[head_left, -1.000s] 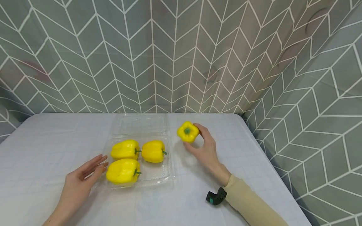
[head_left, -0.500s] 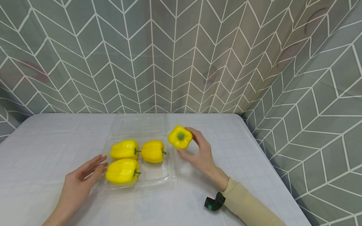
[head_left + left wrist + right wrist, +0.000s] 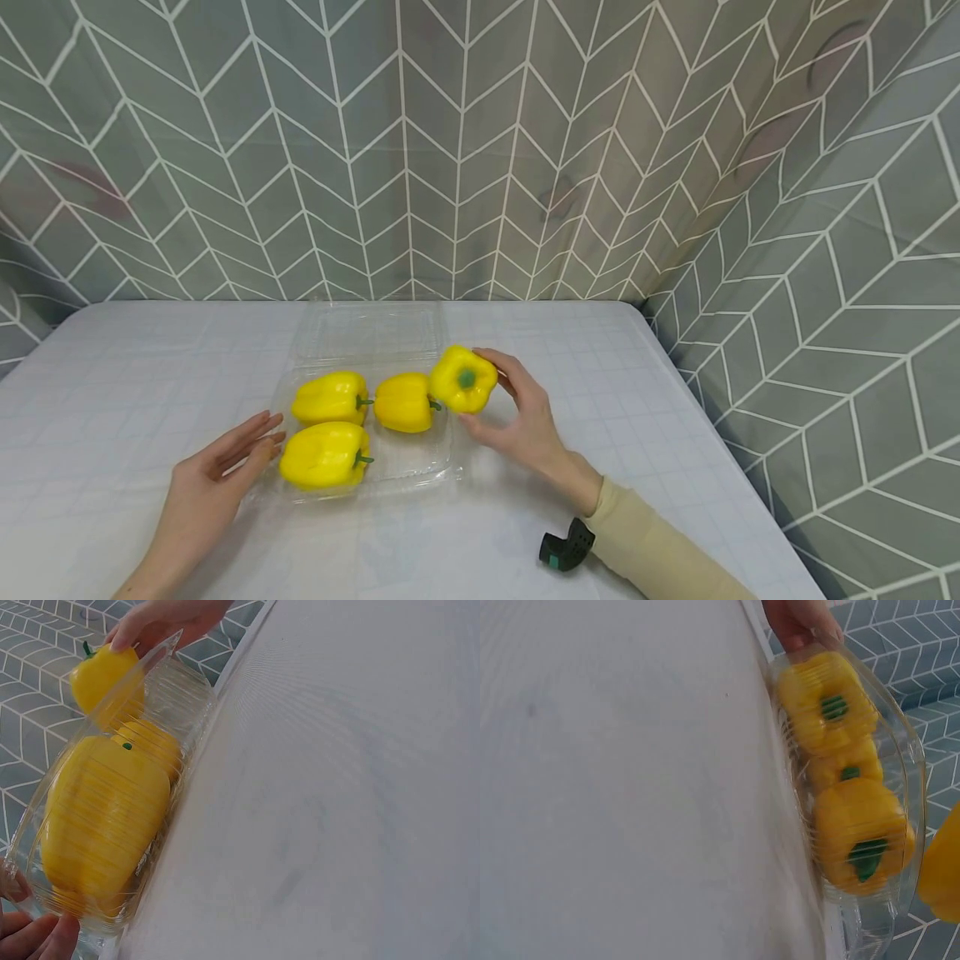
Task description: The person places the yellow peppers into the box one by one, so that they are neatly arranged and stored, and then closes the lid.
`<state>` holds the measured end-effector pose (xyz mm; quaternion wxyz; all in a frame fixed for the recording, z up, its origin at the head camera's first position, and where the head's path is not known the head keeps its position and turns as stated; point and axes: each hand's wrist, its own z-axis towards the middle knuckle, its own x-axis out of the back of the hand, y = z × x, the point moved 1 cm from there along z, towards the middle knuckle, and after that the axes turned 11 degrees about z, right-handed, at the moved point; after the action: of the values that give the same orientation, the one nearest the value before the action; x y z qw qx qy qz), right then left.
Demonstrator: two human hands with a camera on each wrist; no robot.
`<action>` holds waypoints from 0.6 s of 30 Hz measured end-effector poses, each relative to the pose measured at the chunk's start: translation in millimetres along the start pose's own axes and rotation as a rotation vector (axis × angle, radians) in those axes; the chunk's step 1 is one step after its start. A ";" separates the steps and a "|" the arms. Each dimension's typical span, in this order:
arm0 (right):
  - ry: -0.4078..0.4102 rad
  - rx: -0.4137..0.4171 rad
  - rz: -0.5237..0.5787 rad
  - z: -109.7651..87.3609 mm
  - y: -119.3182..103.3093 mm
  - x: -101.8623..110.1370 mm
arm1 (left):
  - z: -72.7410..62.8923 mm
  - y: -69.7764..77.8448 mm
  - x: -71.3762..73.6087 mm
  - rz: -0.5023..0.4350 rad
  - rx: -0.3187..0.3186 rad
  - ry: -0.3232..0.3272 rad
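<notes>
My right hand (image 3: 525, 419) grips a yellow bell pepper (image 3: 459, 383) between thumb and fingers. Its green stem points toward the head camera, and it hangs over the right side of a clear plastic container (image 3: 420, 471). Inside lie three more yellow bell peppers on their sides: one at the back left (image 3: 330, 397), one in front of it (image 3: 324, 456), and a smaller one (image 3: 402, 403) to the right. My left hand (image 3: 213, 483) has its fingers extended at the container's left edge. In the left wrist view, its fingertips (image 3: 64, 934) touch the clear wall.
The container's hinged lid (image 3: 371, 329) lies open toward the back of the white-covered table (image 3: 135, 367). A black strap-like piece (image 3: 567, 546) is at the right wrist. Patterned grey curtain (image 3: 435, 150) hangs behind and along the right side.
My right hand has brought its bell pepper left and nearer, from beside the container to over its right side. The left hand and the other peppers have stayed put.
</notes>
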<state>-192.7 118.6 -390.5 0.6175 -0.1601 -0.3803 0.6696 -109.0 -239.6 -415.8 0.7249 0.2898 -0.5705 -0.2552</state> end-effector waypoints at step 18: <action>-0.194 0.093 0.185 -12.4 -8.0 -23.6 | 0.1 1.0 -0.1 0.002 0.016 -0.010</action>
<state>-174.1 99.6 -399.0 0.5204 -0.1000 -0.3903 0.7529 -109.1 -238.9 -415.2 0.7199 0.2938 -0.5764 -0.2513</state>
